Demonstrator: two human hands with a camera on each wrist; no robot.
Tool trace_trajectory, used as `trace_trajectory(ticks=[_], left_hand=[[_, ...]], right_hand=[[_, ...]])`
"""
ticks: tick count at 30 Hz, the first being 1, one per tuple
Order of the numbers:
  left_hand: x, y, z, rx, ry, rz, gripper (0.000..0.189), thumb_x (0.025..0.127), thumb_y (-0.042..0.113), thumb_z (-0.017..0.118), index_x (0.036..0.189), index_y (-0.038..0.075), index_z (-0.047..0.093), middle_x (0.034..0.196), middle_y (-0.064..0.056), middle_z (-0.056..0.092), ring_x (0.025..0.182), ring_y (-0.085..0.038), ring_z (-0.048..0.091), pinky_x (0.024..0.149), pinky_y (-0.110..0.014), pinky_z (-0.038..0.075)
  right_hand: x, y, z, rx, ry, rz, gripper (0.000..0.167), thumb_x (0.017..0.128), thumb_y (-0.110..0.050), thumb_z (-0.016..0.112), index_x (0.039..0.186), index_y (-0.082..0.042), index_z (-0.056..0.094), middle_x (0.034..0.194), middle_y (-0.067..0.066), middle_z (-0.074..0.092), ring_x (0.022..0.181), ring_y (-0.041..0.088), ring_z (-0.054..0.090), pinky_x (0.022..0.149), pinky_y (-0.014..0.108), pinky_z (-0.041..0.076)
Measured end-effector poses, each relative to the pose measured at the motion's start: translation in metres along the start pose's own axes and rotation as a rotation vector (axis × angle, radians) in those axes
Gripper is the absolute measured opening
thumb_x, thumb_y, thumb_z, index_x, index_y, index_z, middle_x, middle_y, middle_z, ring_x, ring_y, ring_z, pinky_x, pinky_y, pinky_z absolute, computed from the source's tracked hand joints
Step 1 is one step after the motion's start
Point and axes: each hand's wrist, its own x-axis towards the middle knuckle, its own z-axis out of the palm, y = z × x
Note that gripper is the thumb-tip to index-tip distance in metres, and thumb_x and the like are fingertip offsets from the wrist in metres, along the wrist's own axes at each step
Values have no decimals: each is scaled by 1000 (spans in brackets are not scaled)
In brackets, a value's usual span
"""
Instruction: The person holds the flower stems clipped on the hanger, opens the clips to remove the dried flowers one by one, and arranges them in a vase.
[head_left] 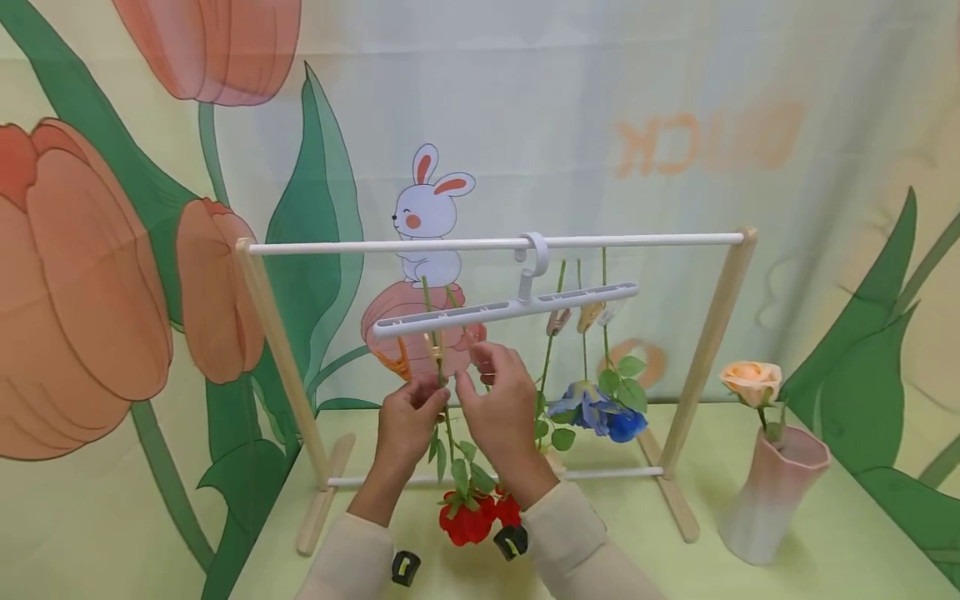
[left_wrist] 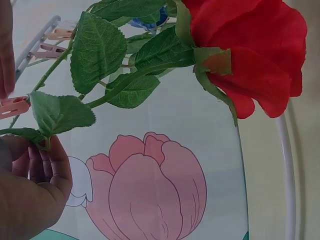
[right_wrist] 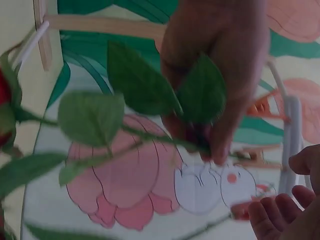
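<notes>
A white hanger (head_left: pixel 517 307) hangs tilted, with clips along its bar. My left hand (head_left: pixel 408 421) pinches the green stem of a red rose (head_left: pixel 467 521) that hangs upside down below a cream clip (head_left: pixel 435 346). To its left is an orange clip (head_left: pixel 396 360). My right hand (head_left: pixel 501 408) is beside a pink clip (right_wrist: pixel 240 211), fingers loosely bent and apart from the stem. That clip holds a second stem. Behind my right wrist, another red rose (head_left: pixel 508 508) is partly hidden. In the left wrist view, leaves cover some of my left fingertips.
The hanger hooks over the white rod (head_left: pixel 375 247) of a wooden-legged rack. Blue flowers (head_left: pixel 588 408) hang from clips at its right. Black claw clips (head_left: pixel 406 568) lie on the table. A pink and white vase (head_left: pixel 780 492) holding a peach rose (head_left: pixel 752 383) stands at the right.
</notes>
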Motion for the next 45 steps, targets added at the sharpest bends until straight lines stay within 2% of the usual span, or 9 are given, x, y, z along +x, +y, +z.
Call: trace_trajectory(ticks=[5, 8, 12, 18, 24, 29, 35, 41, 45], left_hand=[[0, -1, 6, 53, 28, -3, 19, 97, 18, 69, 111, 9, 77, 95, -13, 75, 82, -19, 67, 72, -27, 59], [-2, -3, 9, 98, 33, 8, 23, 97, 16, 68, 115, 5, 76, 105, -16, 77, 96, -26, 72, 82, -37, 61], [-5, -5, 11, 117, 26, 17, 30, 96, 10, 66, 124, 0, 71, 116, -20, 75, 113, -34, 70, 96, -47, 57], [-8, -7, 9, 139, 26, 41, 31, 95, 10, 67, 124, 0, 72, 113, -19, 76, 110, -34, 72, 95, -49, 57], [-6, -7, 6, 143, 25, 62, 30, 95, 9, 67, 122, -1, 72, 109, -19, 76, 104, -32, 72, 92, -48, 58], [-5, -5, 5, 154, 32, 66, 31, 95, 10, 67, 124, -1, 71, 113, -20, 75, 107, -34, 72, 94, -49, 58], [-5, -6, 2, 176, 36, 23, 29, 95, 11, 67, 122, 3, 73, 114, -18, 76, 108, -32, 72, 94, -48, 58], [-8, -14, 0, 245, 47, -2, 19, 92, 5, 65, 108, 7, 76, 98, -12, 78, 87, -23, 68, 77, -39, 58], [-12, -19, -1, 266, 48, 3, 20, 91, 2, 65, 107, 7, 76, 97, -12, 78, 88, -24, 70, 79, -41, 59]], right_hand=[[0, -7, 26, 10, -2, 47, 35, 86, -10, 76, 119, -3, 68, 110, 15, 71, 92, 29, 70, 80, 42, 61], [1, -8, 36, 17, 46, 92, 35, 87, -12, 76, 121, -4, 67, 109, 13, 71, 93, 28, 71, 80, 43, 60], [0, -8, 45, 35, 115, 151, 32, 87, -14, 76, 116, -3, 67, 103, 11, 70, 91, 25, 71, 78, 42, 60], [-2, -7, 53, 56, 166, 193, 31, 87, -14, 79, 113, -1, 67, 97, 12, 69, 85, 24, 69, 72, 40, 59], [-2, -8, 58, 54, 198, 175, 29, 87, -15, 78, 111, -1, 68, 96, 11, 69, 82, 23, 69, 69, 37, 59], [-1, -10, 61, 64, 203, 170, 27, 89, -16, 77, 111, -2, 69, 95, 11, 68, 82, 22, 69, 70, 37, 59], [-1, -12, 65, 74, 201, 176, 23, 89, -16, 77, 109, -5, 70, 95, 10, 67, 83, 22, 68, 71, 37, 59], [0, -14, 72, 83, 184, 148, 29, 89, -14, 78, 113, -1, 67, 98, 12, 67, 85, 24, 70, 73, 38, 62], [3, -16, 75, 83, 177, 125, 32, 88, -15, 79, 115, -2, 67, 100, 12, 67, 85, 23, 70, 73, 36, 63]])
